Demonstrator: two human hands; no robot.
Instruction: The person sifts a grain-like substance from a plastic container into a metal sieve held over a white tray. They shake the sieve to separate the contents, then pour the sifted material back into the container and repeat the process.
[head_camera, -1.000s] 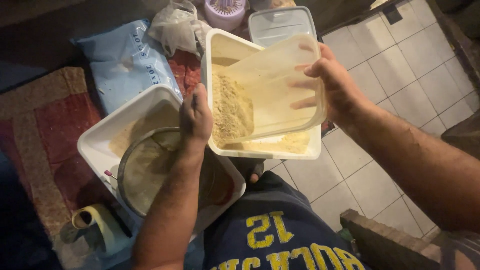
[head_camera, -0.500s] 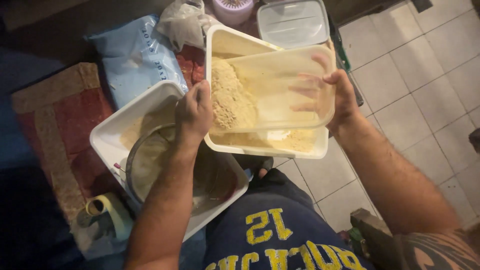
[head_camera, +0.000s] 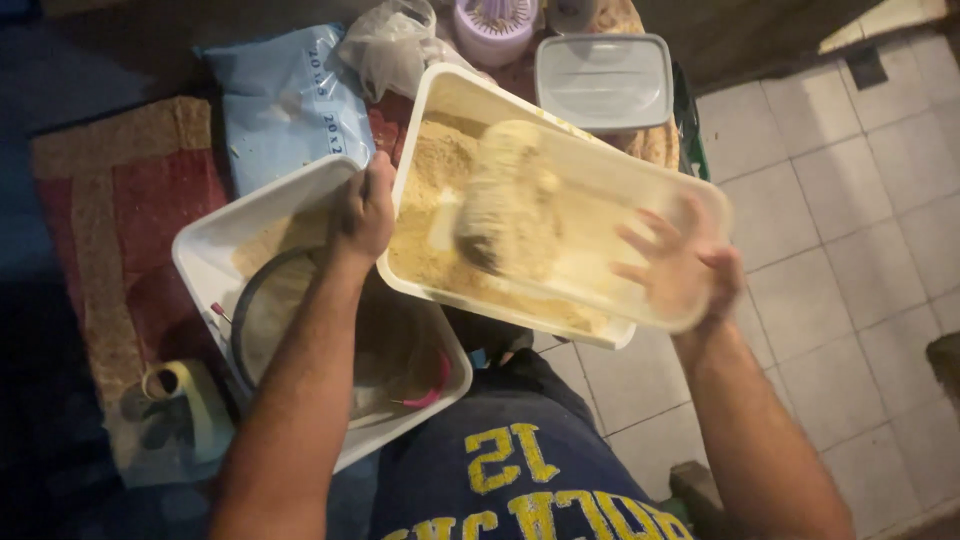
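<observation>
**A clear tub tipped over a tray of yellow meal**

The clear plastic tub (head_camera: 600, 250) is held tilted, its open mouth towards the white tray (head_camera: 470, 120), so that a lump of yellow meal (head_camera: 510, 205) can slide out of it; the picture is blurred here, so I cannot tell if the lump is loose or stuck. The right hand (head_camera: 685, 270) lies flat under the far end of the tub, fingers spread wide against its wall, and carries it. The left hand (head_camera: 365, 210) is closed around the near rim of the white tray and seems to keep it steady. This tray already holds a layer of the same coarse yellow meal.

Below the left forearm is a second white tray (head_camera: 215, 260), with some meal in one corner and a round metal sieve (head_camera: 290, 320) lying inside it. Beyond the left hand are a pale blue bag (head_camera: 285, 100) and a crumpled clear bag (head_camera: 395, 45). Beyond the right hand rests a closed grey plastic box (head_camera: 602, 80). Everything stands on a red and tan mat (head_camera: 110, 200) beside a tiled floor (head_camera: 850, 200).
</observation>
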